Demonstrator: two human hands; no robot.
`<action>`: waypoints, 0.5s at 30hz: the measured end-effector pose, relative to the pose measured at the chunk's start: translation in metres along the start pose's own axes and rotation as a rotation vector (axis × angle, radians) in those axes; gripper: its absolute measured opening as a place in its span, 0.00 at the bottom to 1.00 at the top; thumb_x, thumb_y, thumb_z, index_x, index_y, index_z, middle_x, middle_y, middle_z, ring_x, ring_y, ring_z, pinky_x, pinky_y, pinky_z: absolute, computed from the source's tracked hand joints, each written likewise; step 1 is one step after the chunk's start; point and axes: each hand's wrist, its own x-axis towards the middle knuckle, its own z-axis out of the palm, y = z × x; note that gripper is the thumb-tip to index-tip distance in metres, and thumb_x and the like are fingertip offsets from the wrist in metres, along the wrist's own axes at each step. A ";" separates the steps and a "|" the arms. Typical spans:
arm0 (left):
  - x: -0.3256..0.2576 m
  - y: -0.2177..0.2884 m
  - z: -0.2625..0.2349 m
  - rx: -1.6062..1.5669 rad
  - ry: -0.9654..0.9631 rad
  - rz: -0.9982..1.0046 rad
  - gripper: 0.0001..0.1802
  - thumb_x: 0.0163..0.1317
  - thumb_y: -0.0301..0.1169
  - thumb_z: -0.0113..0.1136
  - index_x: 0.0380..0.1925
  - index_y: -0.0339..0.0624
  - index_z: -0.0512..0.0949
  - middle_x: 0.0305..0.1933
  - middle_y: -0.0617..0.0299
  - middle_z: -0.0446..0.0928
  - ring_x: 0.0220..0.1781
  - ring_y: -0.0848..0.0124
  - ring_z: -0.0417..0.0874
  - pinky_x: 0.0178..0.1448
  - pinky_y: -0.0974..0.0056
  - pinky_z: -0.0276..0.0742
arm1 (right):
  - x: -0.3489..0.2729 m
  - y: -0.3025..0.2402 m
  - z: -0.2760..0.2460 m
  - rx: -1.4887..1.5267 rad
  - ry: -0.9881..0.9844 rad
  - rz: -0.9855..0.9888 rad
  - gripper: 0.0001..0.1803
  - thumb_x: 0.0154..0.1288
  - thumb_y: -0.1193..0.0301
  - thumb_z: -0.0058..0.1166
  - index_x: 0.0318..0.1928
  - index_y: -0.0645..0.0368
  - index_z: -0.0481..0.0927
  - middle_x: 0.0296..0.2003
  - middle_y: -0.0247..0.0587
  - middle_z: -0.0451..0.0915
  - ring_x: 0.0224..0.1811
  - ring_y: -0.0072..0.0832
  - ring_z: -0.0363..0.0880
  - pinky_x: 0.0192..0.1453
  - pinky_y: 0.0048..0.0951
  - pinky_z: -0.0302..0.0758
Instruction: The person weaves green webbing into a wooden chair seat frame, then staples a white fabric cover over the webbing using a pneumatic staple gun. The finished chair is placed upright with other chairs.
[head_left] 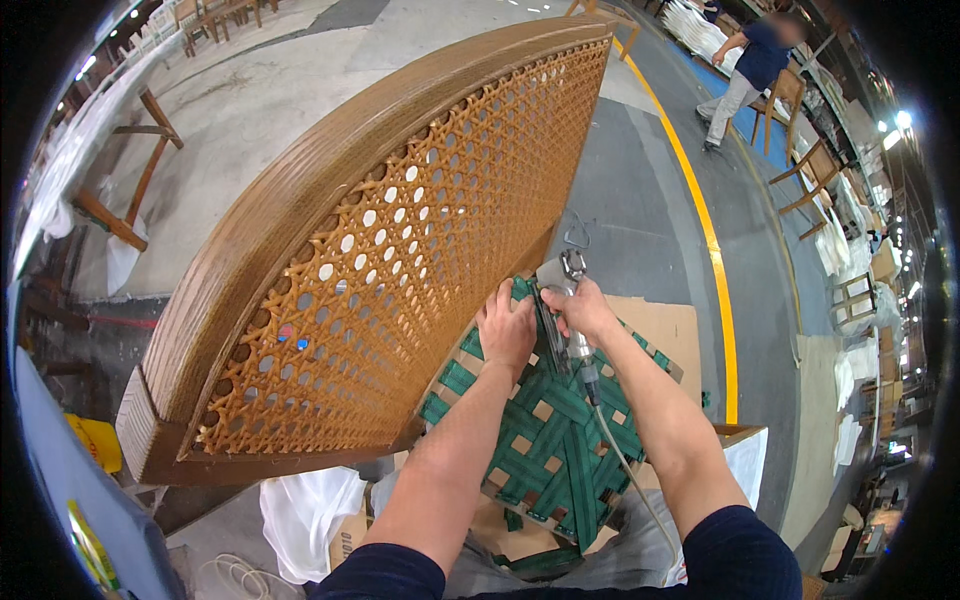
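Closest to me, my left hand (507, 328) lies pressed on the green woven webbing (545, 440) of a chair seat, fingers curled over its far edge. Just beside it, my right hand (582, 310) is clenched around a grey pneumatic stapler (561, 300), its hose (625, 470) trailing back past my forearm. Beyond the seat, a curved wooden frame with cane mesh (400, 260) stands tilted. Farther off, a person (745, 70) walks by wooden chairs (800, 150).
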 end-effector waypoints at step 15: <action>0.002 -0.006 -0.004 0.014 0.049 0.013 0.10 0.65 0.36 0.70 0.46 0.56 0.90 0.70 0.56 0.76 0.71 0.53 0.77 0.69 0.44 0.71 | -0.009 -0.010 -0.003 -0.064 0.057 0.043 0.19 0.73 0.67 0.68 0.56 0.64 0.77 0.34 0.38 0.83 0.20 0.24 0.77 0.19 0.30 0.72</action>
